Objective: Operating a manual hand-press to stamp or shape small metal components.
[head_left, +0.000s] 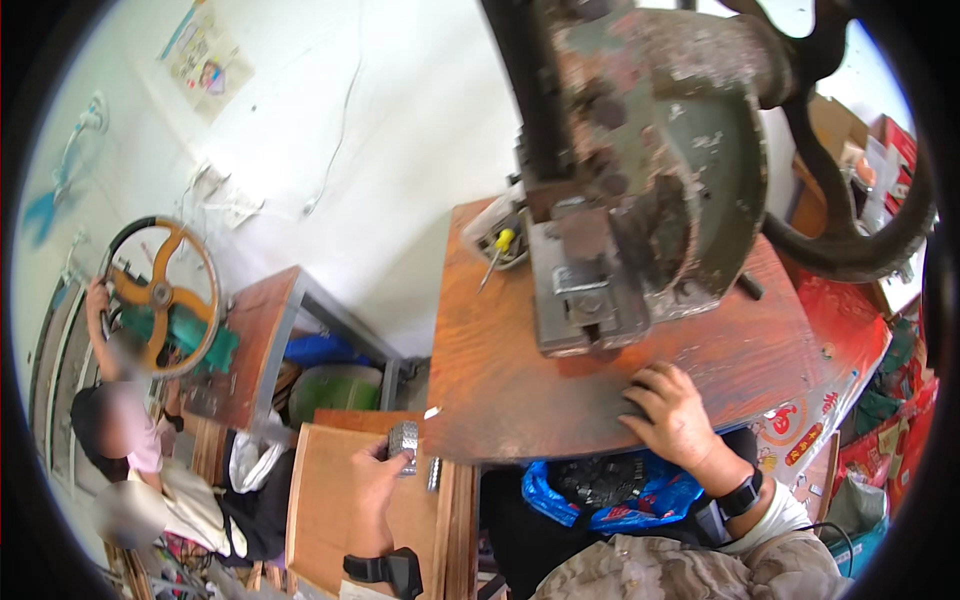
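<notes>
My left hand (374, 483) is closed around a short silvery metal stack with a ridged surface (403, 438), held over a shallow wooden tray (320, 500). A second small ridged metal piece (434, 474) lies close by at the tray's right side. On the near edge of the reddish wooden table (480, 380) rests my right hand (672, 420), its fingers bent and apart with nothing visible in them. Just beyond it stands a heavy, worn green-grey hand press (700, 180) with a metal die block (590, 300) at its base.
Below the table edge, a blue bag (545, 490) holds many dark small pieces. A tub (495, 225) with a yellow-handled screwdriver (504, 241) sits left of the press. The press's large handwheel (870, 250) juts out right. Far left, another person (150, 440) grips a yellow-spoked wheel (162, 293).
</notes>
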Action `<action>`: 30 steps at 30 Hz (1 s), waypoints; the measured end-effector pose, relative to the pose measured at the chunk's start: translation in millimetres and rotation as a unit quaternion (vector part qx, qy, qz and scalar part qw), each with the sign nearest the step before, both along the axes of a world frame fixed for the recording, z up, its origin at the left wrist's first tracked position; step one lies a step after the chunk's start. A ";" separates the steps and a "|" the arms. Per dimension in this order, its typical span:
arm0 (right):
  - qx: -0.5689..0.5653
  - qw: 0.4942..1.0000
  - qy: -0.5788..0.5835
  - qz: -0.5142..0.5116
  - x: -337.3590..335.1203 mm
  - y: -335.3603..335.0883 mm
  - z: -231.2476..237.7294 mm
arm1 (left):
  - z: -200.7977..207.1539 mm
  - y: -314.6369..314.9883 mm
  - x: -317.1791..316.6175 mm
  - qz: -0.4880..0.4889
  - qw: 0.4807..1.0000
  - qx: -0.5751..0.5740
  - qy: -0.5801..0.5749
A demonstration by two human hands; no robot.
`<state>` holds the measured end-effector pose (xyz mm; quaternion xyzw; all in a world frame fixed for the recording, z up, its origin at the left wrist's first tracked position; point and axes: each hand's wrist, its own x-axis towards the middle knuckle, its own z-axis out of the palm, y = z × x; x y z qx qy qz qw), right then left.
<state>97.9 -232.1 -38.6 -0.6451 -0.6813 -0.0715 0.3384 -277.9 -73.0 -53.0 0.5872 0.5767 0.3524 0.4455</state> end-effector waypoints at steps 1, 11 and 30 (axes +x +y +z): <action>0.001 1.000 0.001 0.002 0.6 -0.7 -0.5 | 23.4 2.3 20.7 -0.034 0.998 0.011 -0.045; 0.015 0.999 0.020 0.023 6.8 -3.9 -4.8 | 121.8 44.7 254.8 -0.199 0.957 0.175 0.114; 0.119 0.978 0.159 0.070 24.0 2.1 26.0 | 75.4 61.4 276.7 -0.224 0.896 0.369 0.103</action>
